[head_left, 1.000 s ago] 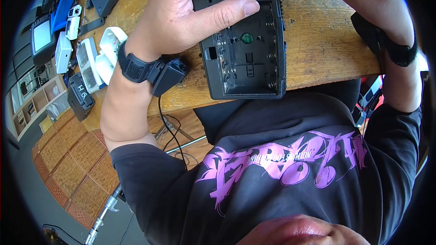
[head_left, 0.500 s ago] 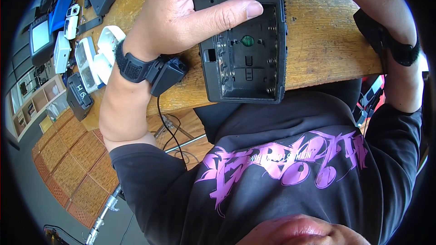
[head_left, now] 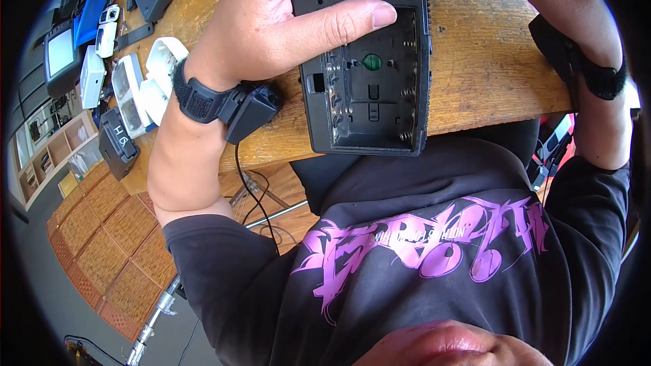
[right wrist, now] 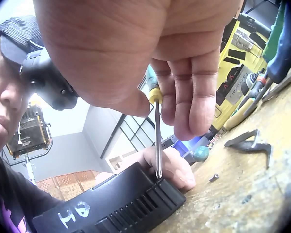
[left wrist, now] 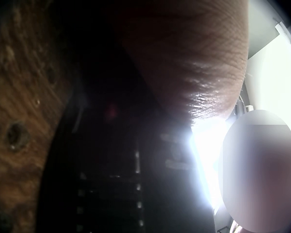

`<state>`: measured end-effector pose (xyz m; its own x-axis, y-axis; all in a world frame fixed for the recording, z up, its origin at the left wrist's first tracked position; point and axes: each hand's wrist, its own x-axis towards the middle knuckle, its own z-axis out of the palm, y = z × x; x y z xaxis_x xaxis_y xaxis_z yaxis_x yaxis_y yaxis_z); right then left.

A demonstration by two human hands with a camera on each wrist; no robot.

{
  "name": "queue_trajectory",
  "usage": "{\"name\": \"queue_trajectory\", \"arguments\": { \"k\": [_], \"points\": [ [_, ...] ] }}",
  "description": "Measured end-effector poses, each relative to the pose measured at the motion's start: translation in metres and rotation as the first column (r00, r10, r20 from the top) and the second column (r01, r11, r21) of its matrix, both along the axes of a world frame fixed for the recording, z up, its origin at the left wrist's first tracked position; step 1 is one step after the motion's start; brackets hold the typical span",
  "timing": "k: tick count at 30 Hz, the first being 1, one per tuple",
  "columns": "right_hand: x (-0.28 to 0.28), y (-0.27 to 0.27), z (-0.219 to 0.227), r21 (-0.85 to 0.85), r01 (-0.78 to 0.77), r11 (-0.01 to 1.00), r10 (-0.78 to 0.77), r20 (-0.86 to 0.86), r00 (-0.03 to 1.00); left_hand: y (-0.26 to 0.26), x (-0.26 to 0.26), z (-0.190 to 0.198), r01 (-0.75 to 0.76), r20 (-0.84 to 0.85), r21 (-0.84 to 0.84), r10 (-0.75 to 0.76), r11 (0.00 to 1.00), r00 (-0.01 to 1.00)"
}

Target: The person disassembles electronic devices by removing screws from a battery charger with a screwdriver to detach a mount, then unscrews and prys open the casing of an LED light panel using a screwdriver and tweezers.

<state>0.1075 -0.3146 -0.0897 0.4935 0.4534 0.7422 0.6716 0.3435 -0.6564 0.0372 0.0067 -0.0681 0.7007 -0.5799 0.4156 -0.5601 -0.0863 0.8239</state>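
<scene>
My left hand (head_left: 271,27) grips a black device case (head_left: 319,118) marked TTV-88, thumb laid across its front and fingers behind it. The case has an open bay with metal spring contacts and a small green disc. In the right wrist view, white marker letters show on the vented side of the case. My right hand (right wrist: 150,58) holds a screwdriver (right wrist: 158,136) with a teal and yellow handle, its shaft upright. The screwdriver's tip is right at the case's corner, close to the left fingers (right wrist: 177,167). The head view cuts off the right hand above the wrist.
A small screw (right wrist: 213,178) and a dark metal bracket (right wrist: 252,145) lie on the worn wooden table (head_left: 488,61). White plastic parts (head_left: 132,91) and another black case marked in white (head_left: 119,142) sit at the left. Tools and a yellow box (right wrist: 238,77) stand beyond.
The case has shifted slightly toward the body and tilted a little, with the left hand still gripping it. The right forearm has moved only slightly.
</scene>
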Motion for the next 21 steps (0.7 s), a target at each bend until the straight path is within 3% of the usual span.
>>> {"name": "queue_trajectory", "arguments": {
  "k": [2, 3, 4, 5, 6, 8, 9, 10, 11, 12, 14, 19, 21],
  "points": [
    [0.013, -0.012, -0.011, 0.0, -0.001, 1.0, 0.001, 0.001, 1.0, -0.003, -0.005, 0.003, -0.046, -0.035, 0.012, 0.046, 0.999, 0.998],
    [0.04, -0.044, -0.036, -0.001, -0.001, 1.0, 0.001, 0.003, 1.0, -0.003, -0.006, 0.003, -0.046, -0.033, 0.012, 0.046, 0.999, 0.998],
    [0.01, -0.002, -0.005, -0.001, -0.001, 1.0, 0.001, 0.004, 1.0, -0.003, -0.008, 0.003, -0.074, -0.126, -0.006, 0.073, 0.997, 0.989],
    [0.047, -0.027, -0.028, -0.002, -0.001, 1.0, 0.001, 0.005, 1.0, -0.004, -0.009, 0.003, -0.104, -0.219, -0.021, 0.097, 0.994, 0.971],
    [0.059, -0.059, -0.052, -0.003, -0.001, 1.0, 0.001, 0.005, 1.0, -0.004, -0.009, 0.008, -0.103, -0.22, -0.021, 0.096, 0.994, 0.971],
    [0.059, -0.059, -0.051, -0.003, -0.001, 1.0, 0.001, 0.005, 1.0, -0.004, -0.006, 0.019, -0.034, 0.019, 0.096, 0.033, 0.995, 0.999],
    [0.055, -0.06, -0.05, -0.004, -0.002, 1.0, 0.002, 0.005, 1.0, -0.004, -0.005, 0.014, -0.034, 0.018, 0.096, 0.033, 0.995, 0.999],
    [0.026, -0.028, -0.022, -0.005, -0.003, 1.0, 0.003, 0.006, 1.0, -0.003, -0.002, 0.005, -0.023, -0.016, 0.03, 0.024, 0.999, 1.0],
    [0.042, -0.045, -0.037, -0.005, -0.003, 1.0, 0.003, 0.006, 1.0, -0.002, -0.001, 0.0, -0.015, -0.051, -0.036, 0.013, 0.999, 0.999],
    [0.022, -0.018, -0.017, -0.005, -0.004, 1.0, 0.004, 0.007, 1.0, -0.003, -0.003, 0.008, -0.015, -0.05, -0.036, 0.014, 0.999, 0.999],
    [0.064, -0.063, -0.054, -0.004, -0.006, 1.0, 0.006, 0.012, 1.0, -0.006, -0.01, 0.031, -0.058, -0.067, 0.155, 0.069, 0.986, 0.995],
    [0.103, -0.102, -0.083, -0.007, -0.006, 1.0, 0.006, 0.024, 1.0, -0.006, -0.01, 0.033, -0.058, -0.042, 0.172, 0.066, 0.983, 0.997],
    [0.079, -0.077, -0.06, -0.007, -0.01, 1.0, 0.01, 0.028, 1.0, -0.007, -0.01, 0.033, -0.064, -0.056, 0.17, 0.075, 0.983, 0.996]
  ]
}}
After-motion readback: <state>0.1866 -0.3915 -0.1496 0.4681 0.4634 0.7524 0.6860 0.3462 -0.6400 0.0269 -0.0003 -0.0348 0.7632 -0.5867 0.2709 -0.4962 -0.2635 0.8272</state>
